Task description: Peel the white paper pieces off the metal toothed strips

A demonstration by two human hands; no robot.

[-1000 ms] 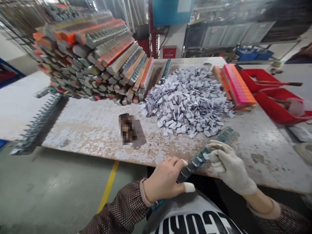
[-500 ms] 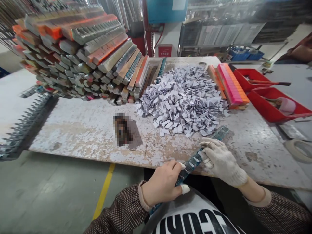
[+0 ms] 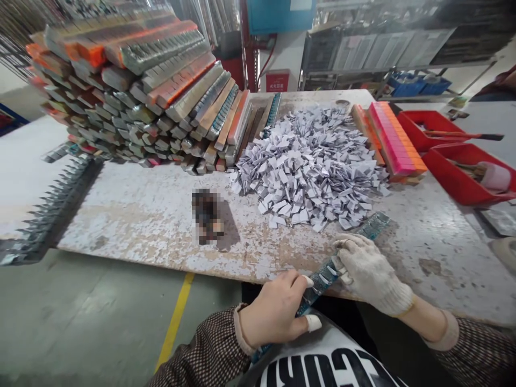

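A long blue-green, speckled bar (image 3: pixel 323 277) lies slantwise over the table's front edge, its near end by my body. Several small pale slips show along its upper face. My left hand (image 3: pixel 280 305), with white coverings on thumb and fingertip, is closed around the bar's nearer part. Further up, my right hand (image 3: pixel 373 275), in a white knit glove, has its fingers curled over the bar; whether they also pinch a slip is hidden. Beyond the bar's far end spreads a heap of small folded white paper pieces (image 3: pixel 310 166).
Stacked bars (image 3: pixel 133 97) rise at the back left. A spiky metal strip (image 3: pixel 52 207) lies at far left. Pink and orange blocks (image 3: pixel 397 140) and red bins (image 3: pixel 463 174) stand right. A blurred-out object (image 3: pixel 207 216) sits on the table (image 3: pixel 133 215).
The whole view has shifted slightly, so the scene appears a little further right. Both hands keep nearly the same hold on the bar.
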